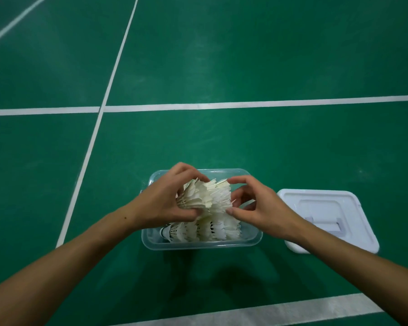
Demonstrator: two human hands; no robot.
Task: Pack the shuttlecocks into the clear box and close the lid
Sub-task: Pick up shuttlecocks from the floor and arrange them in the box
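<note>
A clear plastic box (198,245) stands open on the green court floor, low in the middle of the head view. Several white feather shuttlecocks (207,229) lie nested on their sides inside it. Just above the box a stacked bunch of white shuttlecocks (207,195) is held from both sides. My left hand (165,201) wraps the bunch's left end, thumb underneath. My right hand (257,203) pinches its right end with thumb and fingertips. The white lid (327,217) lies flat on the floor to the right of the box, apart from it.
Green badminton court floor (245,55) all around, crossed by white lines: one horizontal line (245,105) beyond the box, a diagonal line (92,142) to the left and a wide line (269,311) near my body.
</note>
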